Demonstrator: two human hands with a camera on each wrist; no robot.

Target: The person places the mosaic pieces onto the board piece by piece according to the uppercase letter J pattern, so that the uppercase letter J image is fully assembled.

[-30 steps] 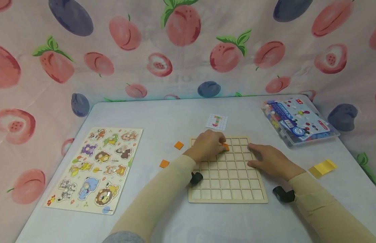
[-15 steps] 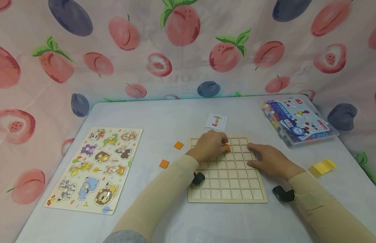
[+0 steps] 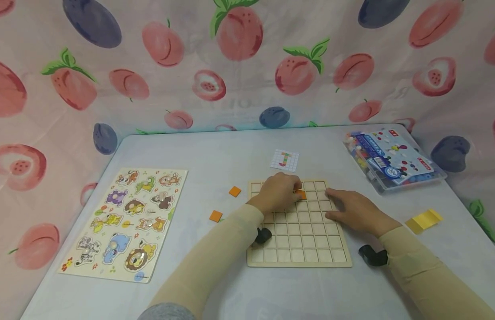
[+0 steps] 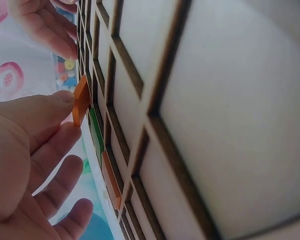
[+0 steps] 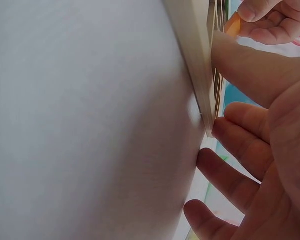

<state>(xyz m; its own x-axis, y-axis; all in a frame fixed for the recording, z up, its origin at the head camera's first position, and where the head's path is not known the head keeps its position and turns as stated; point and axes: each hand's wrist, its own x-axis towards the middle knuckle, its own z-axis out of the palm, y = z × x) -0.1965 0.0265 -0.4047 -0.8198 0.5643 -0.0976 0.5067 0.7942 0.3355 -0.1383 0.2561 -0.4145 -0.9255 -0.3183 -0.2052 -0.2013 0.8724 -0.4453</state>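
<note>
My left hand (image 3: 277,192) pinches an orange square tile (image 4: 81,102) between thumb and index finger, at the upper part of a wooden grid board (image 3: 300,265). The other fingers spread loosely. In the left wrist view a green tile (image 4: 96,134) and another orange tile (image 4: 111,181) sit in cells of the board, just beyond the held tile. My right hand (image 3: 357,211) rests at the board's right edge. The right wrist view shows its thumb (image 5: 242,62) on the rim and its index fingertip near the corner, the remaining fingers spread.
Two loose orange tiles (image 3: 235,191) lie left of the board. Behind it is a small pattern card (image 3: 285,160). An animal puzzle board (image 3: 167,222) lies at the left; a clear plastic box (image 3: 395,158) and a folded yellow paper (image 3: 425,222) are at the right.
My left hand has shifted slightly right along the board with the orange tile. The right hand has stayed at the edge.
</note>
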